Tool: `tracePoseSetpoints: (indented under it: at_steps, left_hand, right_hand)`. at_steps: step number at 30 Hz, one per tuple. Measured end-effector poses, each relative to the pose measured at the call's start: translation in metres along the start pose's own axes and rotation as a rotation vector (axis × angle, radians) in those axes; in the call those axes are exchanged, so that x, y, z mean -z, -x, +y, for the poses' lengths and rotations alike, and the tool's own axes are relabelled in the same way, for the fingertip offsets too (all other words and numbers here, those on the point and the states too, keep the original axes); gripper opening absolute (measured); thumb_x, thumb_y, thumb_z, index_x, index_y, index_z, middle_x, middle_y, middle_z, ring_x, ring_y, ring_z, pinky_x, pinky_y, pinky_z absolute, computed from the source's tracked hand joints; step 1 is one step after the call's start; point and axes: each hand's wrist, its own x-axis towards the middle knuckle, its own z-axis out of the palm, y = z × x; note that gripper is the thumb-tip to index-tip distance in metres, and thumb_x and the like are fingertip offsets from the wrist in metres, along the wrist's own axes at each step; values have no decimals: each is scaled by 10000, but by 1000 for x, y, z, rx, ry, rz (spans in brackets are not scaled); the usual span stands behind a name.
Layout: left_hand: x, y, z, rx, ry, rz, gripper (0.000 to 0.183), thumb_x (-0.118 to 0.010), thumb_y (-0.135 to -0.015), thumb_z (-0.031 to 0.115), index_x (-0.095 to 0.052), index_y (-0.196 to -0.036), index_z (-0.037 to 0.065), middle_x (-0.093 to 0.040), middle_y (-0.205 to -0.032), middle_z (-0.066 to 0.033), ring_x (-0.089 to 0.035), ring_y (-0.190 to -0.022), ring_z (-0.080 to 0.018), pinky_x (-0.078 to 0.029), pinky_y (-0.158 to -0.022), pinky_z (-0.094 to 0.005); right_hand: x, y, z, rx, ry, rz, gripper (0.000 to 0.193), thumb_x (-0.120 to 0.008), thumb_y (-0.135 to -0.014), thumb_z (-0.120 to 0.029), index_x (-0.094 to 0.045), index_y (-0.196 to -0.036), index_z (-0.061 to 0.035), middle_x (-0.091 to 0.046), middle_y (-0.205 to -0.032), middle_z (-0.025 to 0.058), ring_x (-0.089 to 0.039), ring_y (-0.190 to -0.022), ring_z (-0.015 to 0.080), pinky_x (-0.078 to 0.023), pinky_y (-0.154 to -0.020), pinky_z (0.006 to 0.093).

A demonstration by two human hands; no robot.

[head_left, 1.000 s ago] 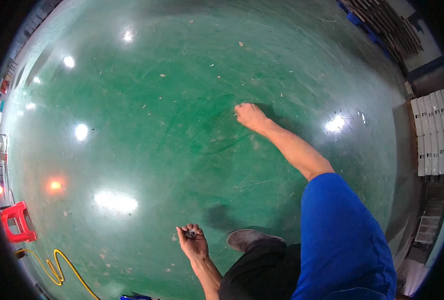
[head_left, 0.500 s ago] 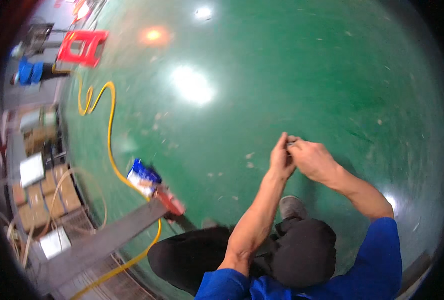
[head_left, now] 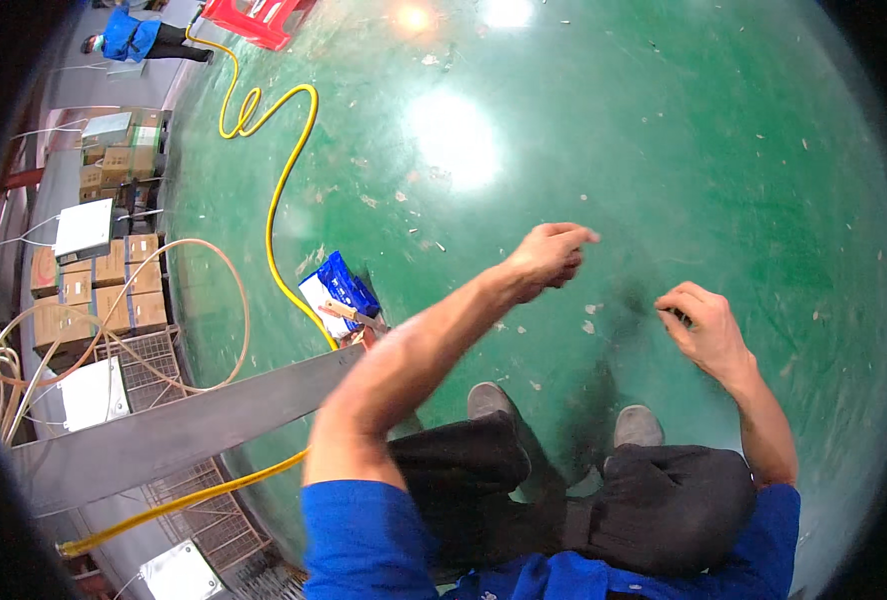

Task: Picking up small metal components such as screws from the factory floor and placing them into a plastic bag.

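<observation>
My left hand is out in front of me over the green floor, fingers curled and the fingertips pointing right. Whatever it may hold is hidden. Lower and to the right, my right hand has its thumb and fingertips brought together in a pinch. Anything between them is too small to make out. The two hands are apart, both above the floor. Left of my left forearm, a blue and white packet lies on the floor, with a tan-handled tool at it.
A grey metal beam juts in from the left, near the packet. A yellow hose winds over the green floor. Cardboard boxes and white cases stand left. A red stool and a person in blue are farther off.
My hands were together and have come apart, the left moving up and left, the right moving right and slightly down. The surroundings have shifted right and mostly upward in view.
</observation>
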Motion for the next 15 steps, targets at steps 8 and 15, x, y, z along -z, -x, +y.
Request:
tracePoseSetpoints:
  at_steps: [8, 15]
  left_hand:
    - [247, 44, -78, -273, -970, 841, 237, -554, -927, 262, -596, -1096, 101, -660, -828, -202, -648, -769, -352, -493, -712, -431]
    - [308, 20, -132, -219, -1084, 912, 322, -488, -950, 253, -450, -1236, 110, -658, -882, -266, -638, -843, -450, -491, -742, -525]
  right_hand:
    - [-46, 27, -7, -381, -77, 6, 116, -666, -787, -22, -661, -895, 21, -650, -799, 105, -629, -678, 152, -491, -572, 265]
    - [-68, 36, -19, -641, -141, -38, 114, -642, -825, -36, -656, -907, 43, -654, -756, 76, -608, -629, 117, -478, -562, 246]
